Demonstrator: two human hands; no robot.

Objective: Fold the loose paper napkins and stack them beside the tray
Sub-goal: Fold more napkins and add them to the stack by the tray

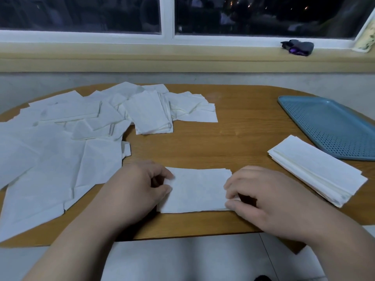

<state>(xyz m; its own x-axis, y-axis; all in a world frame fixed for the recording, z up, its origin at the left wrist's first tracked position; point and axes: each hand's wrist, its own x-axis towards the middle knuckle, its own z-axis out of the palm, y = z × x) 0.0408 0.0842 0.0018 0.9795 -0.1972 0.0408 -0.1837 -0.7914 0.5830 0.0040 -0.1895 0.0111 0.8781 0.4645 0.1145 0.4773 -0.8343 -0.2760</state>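
Note:
A folded white napkin (pixel 197 189) lies flat on the wooden table (pixel 233 122) near its front edge. My left hand (pixel 140 187) pinches its left end between thumb and fingers. My right hand (pixel 261 195) pinches its right end the same way. A stack of folded napkins (pixel 316 169) lies to the right, just in front of the blue perforated tray (pixel 332 126). Loose unfolded napkins (pixel 52 151) cover the left side of the table, with a smaller bundle (pixel 150 114) behind the middle.
A window sill runs behind the table, with a dark bundle with purple in it (pixel 298 47) at the right. Bare wood shows between the loose pile and the tray. The front table edge runs just below my wrists.

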